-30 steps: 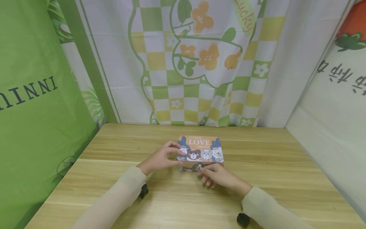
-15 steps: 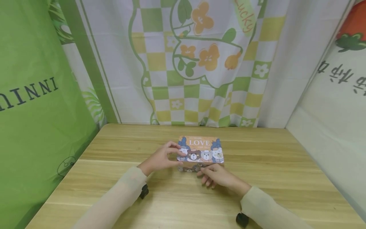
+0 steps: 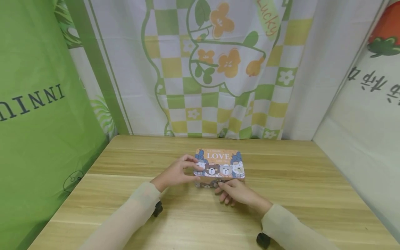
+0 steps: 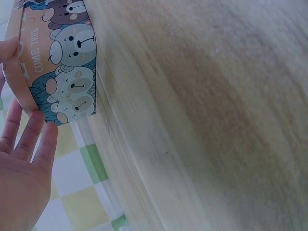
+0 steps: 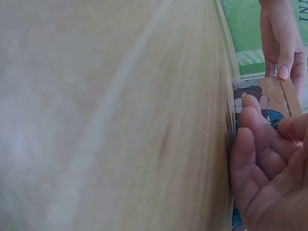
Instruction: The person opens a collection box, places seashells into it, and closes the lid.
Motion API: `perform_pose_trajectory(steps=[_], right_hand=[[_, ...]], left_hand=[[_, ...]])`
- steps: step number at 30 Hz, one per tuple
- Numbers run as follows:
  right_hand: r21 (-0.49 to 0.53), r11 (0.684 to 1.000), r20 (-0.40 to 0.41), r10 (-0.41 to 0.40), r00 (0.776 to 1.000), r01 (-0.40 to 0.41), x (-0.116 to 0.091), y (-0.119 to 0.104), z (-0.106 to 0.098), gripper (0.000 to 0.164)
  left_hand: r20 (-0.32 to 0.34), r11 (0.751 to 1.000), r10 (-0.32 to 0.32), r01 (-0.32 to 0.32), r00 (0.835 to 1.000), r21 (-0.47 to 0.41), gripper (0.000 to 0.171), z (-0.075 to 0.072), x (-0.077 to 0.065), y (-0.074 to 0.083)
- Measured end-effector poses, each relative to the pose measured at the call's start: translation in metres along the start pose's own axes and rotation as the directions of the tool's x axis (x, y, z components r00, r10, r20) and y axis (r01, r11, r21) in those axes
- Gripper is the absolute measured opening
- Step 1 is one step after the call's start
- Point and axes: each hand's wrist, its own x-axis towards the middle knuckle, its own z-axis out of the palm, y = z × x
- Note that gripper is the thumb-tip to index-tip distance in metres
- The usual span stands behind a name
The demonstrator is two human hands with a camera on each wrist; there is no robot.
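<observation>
An orange tin box (image 3: 219,158) printed with bears and the word LOVE sits on the table, its lid down. My left hand (image 3: 178,171) holds its left end, fingertips on the lid and thumb at the front edge. In the left wrist view the box front (image 4: 72,45) shows bears and "COME TRUE". At the middle of the front, my right hand (image 3: 236,193) pinches the small metal clasp (image 3: 218,181) between thumb and forefinger, which mostly hide it. The other right fingers (image 5: 244,144) curl loosely below, in front of the box.
The wooden table (image 3: 140,225) bears the box near its far side. A checked curtain (image 3: 206,100) hangs behind the table. Green cloth (image 3: 37,146) borders the left, white printed cloth (image 3: 359,139) the right. Black wrist devices (image 3: 263,240) sit under both sleeves.
The shiny clasp face visible a second ago has turned darker and is more covered by the right fingers. The right wrist has shifted slightly left; the left hand and box stay put.
</observation>
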Motion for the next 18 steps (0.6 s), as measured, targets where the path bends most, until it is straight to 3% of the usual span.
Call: perform_pose_trajectory(steps=[18], right_hand=[[0.061, 0.998, 0.049, 0.001, 0.999, -0.004, -0.017, -0.016, -0.015, 0.05]], left_hand=[[-0.006, 1.0, 0.008, -0.008, 1.0, 0.016, 0.031, 0.001, -0.001, 0.001]])
